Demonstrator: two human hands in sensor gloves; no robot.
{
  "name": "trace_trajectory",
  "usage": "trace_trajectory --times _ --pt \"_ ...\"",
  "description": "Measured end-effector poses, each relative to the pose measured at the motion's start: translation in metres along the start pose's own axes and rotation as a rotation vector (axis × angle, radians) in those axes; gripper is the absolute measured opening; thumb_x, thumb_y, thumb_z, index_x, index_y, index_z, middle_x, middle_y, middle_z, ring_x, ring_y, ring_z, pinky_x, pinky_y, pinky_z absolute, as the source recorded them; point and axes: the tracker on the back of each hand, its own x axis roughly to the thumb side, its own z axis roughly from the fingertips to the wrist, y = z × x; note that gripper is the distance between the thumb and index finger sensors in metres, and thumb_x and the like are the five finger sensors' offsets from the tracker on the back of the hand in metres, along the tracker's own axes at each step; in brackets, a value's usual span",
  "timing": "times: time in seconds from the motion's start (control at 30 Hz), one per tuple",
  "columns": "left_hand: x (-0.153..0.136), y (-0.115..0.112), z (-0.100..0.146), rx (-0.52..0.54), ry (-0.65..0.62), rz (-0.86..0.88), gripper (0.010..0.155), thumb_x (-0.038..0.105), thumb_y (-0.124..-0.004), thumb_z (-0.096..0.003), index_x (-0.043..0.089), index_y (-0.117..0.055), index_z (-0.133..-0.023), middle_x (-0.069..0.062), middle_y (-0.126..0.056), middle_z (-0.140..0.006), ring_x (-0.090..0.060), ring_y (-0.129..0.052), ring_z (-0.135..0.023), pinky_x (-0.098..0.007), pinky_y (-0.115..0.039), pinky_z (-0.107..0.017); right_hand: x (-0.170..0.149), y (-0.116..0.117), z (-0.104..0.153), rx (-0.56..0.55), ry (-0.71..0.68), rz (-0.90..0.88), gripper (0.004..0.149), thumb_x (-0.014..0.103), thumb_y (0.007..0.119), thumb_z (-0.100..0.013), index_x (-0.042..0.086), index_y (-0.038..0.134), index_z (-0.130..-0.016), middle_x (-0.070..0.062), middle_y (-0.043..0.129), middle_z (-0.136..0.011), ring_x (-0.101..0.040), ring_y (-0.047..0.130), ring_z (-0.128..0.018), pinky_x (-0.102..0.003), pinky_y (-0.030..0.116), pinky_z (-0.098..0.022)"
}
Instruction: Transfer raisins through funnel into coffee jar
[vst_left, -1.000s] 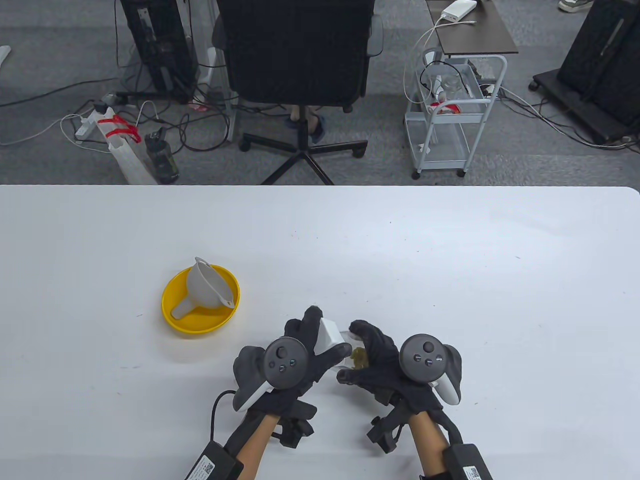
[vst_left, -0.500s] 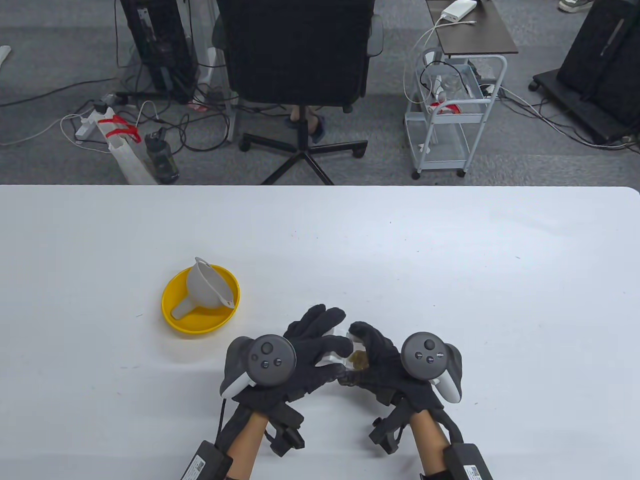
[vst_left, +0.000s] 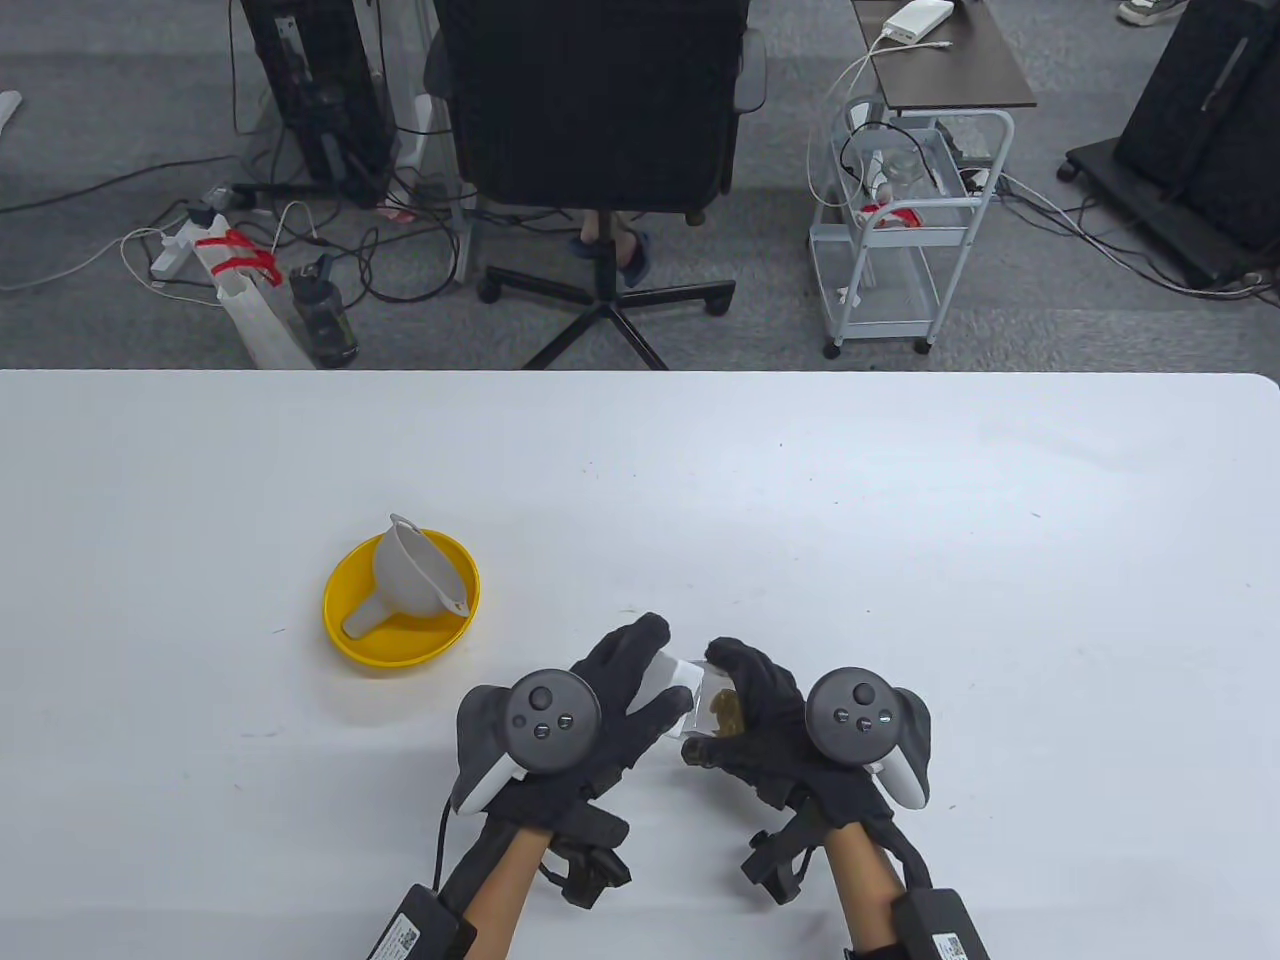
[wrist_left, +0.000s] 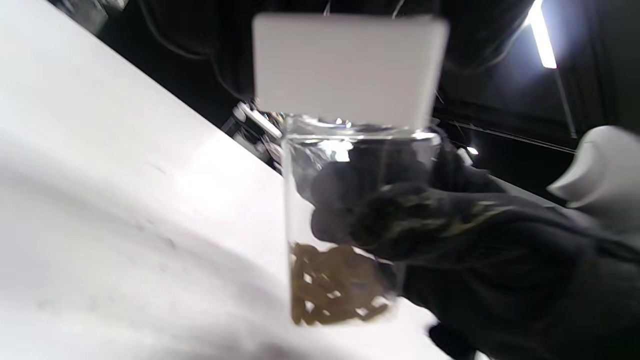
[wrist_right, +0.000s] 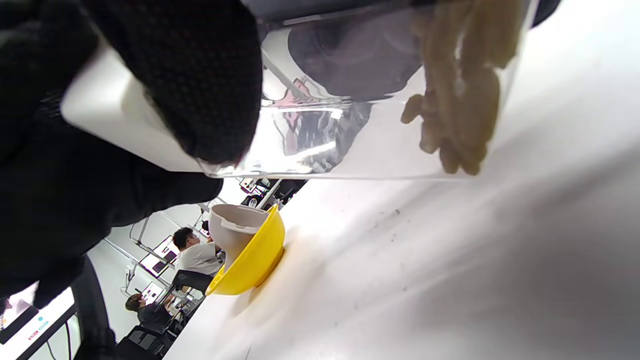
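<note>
Gripping the clear jar (vst_left: 712, 705) by its body, the right hand (vst_left: 775, 725) keeps it just above the white surface (vst_left: 900, 560) near the front edge, so the left hand (vst_left: 600, 715) can work on the white lid (vst_left: 668, 672). The left fingers (vst_left: 640, 650) wrap over that lid; in the left wrist view the lid (wrist_left: 348, 67) sits squarely on the mouth, so the jar (wrist_left: 345, 220) looks not yet opened, and twisting it off is likely the step in hand. Raisins (wrist_left: 332, 287) lie in a small heap at the bottom of the jar, held there by its near-upright tilt. Well to the left, the grey funnel (vst_left: 410, 570) lies on its side in the yellow bowl (vst_left: 345, 615), untouched, probably parked there so it cannot roll away before it is needed. No second jar shows on the surface, so whether this one is the raisins' source or the coffee jar itself cannot be told.
</note>
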Motion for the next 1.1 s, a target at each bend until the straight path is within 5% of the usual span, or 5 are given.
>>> trace_trajectory --times 0.27,0.53,0.67,0.97,1.1 --pt "0.008 0.0 0.001 -0.098 -0.148 -0.137 0.037 0.036 -0.083 -0.0594 0.045 -0.077 -0.095 0.011 -0.039 -0.136 -0.03 -0.032 -0.127 -0.064 -0.032 -0.085 -0.004 0.003 -0.001 0.022 0.018 -0.004 0.088 0.038 0.095 -0.047 0.022 0.036 -0.111 -0.021 0.047 -0.116 -0.056 0.049 -0.103 -0.074 0.054 -0.069" --pt "0.007 -0.002 0.004 0.075 0.047 -0.172 0.081 0.066 -0.061 -0.064 0.029 -0.024 -0.125 -0.026 -0.037 -0.132 -0.048 -0.053 -0.115 -0.062 -0.049 -0.08 -0.003 0.002 -0.001 -0.004 -0.004 -0.011 0.088 0.038 0.094 -0.047 0.022 0.035 -0.111 -0.021 0.047 -0.116 -0.056 0.049 -0.103 -0.074 0.054 -0.069" --pt "0.004 -0.002 0.002 0.04 0.054 -0.133 0.078 0.061 -0.064 -0.0647 0.021 -0.036 -0.125 -0.019 -0.068 -0.121 -0.039 -0.079 -0.099 -0.056 -0.065 -0.073 -0.004 0.002 -0.001 -0.02 0.0 0.002 0.088 0.038 0.094 -0.047 0.022 0.036 -0.111 -0.021 0.048 -0.115 -0.056 0.049 -0.102 -0.074 0.054 -0.069" --pt "0.01 0.001 0.004 -0.021 -0.127 -0.186 0.069 0.031 -0.085 -0.0574 0.053 -0.047 -0.11 0.006 -0.045 -0.135 -0.032 -0.044 -0.126 -0.063 -0.039 -0.085 -0.01 -0.003 0.0 0.006 -0.003 -0.094 0.088 0.036 0.095 -0.046 0.023 0.037 -0.11 -0.02 0.048 -0.116 -0.055 0.048 -0.104 -0.074 0.052 -0.07" --pt "0.012 0.0 0.005 -0.028 -0.173 -0.151 0.06 0.038 -0.085 -0.0574 0.051 -0.051 -0.106 0.007 -0.036 -0.137 -0.033 -0.035 -0.127 -0.063 -0.034 -0.086 -0.01 -0.004 0.001 0.0 0.006 -0.067 0.088 0.037 0.095 -0.047 0.022 0.037 -0.111 -0.02 0.048 -0.116 -0.055 0.048 -0.104 -0.074 0.053 -0.07"
